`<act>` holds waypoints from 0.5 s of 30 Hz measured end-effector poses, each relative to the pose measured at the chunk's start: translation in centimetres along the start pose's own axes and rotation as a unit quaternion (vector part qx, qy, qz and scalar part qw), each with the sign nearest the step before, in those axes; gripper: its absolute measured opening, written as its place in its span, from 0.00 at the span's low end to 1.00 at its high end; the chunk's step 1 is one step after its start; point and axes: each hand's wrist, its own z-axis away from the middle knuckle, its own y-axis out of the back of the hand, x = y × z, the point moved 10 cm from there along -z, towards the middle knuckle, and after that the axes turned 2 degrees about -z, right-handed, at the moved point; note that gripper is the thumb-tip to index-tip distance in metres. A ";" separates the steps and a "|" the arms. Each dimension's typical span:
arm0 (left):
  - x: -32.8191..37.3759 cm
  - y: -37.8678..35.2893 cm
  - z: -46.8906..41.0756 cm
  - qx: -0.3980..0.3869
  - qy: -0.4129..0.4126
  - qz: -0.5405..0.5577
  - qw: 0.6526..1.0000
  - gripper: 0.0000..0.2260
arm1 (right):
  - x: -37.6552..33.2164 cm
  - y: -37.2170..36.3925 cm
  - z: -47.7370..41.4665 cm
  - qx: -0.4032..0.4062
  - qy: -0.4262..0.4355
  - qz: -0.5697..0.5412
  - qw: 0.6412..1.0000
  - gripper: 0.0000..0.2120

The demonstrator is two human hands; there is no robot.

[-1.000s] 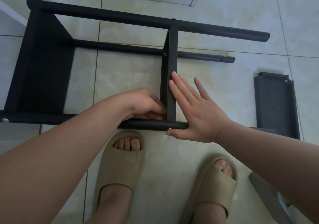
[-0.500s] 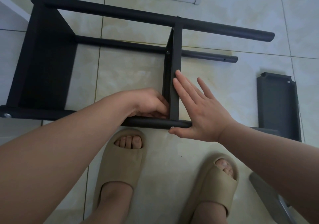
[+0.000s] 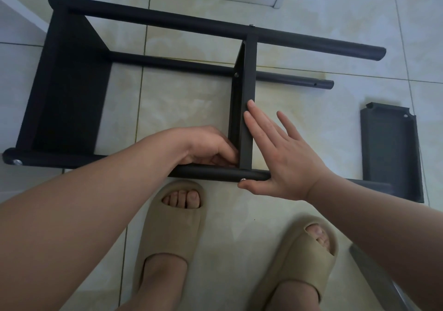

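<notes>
A black metal rack frame (image 3: 72, 90) lies on its side on the tiled floor, with long round tubes and a shelf panel (image 3: 248, 109) fixed across them. My right hand (image 3: 285, 157) lies flat with straight fingers against the right face of that panel, its thumb under the near tube (image 3: 215, 173) beside a silver screw head (image 3: 243, 179). My left hand (image 3: 206, 147) is curled at the corner where the panel meets the near tube, fingertips tucked inside; what they hold is hidden.
A loose dark shelf panel (image 3: 390, 152) lies on the floor to the right. Another grey part (image 3: 374, 279) pokes in at the bottom right. My two feet in beige slides (image 3: 172, 234) stand just below the near tube. A white edge runs at the top left.
The view has shifted slightly, so the frame sits a little lower in the picture. Both hands stay in the same place on the panel and tube.
</notes>
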 end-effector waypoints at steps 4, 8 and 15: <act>-0.2 -0.1 -0.1 -0.004 0.009 0.012 1.000 0.05 | 0.0 0.1 0.0 0.008 0.001 -0.002 1.000 0.55; -0.3 -0.1 -0.2 0.002 0.012 -0.010 1.000 0.04 | 0.0 0.0 0.0 0.010 0.003 -0.003 1.000 0.55; -0.3 -0.1 -0.4 0.001 0.008 -0.041 0.999 0.04 | 0.0 0.0 0.1 0.010 0.003 -0.006 1.000 0.54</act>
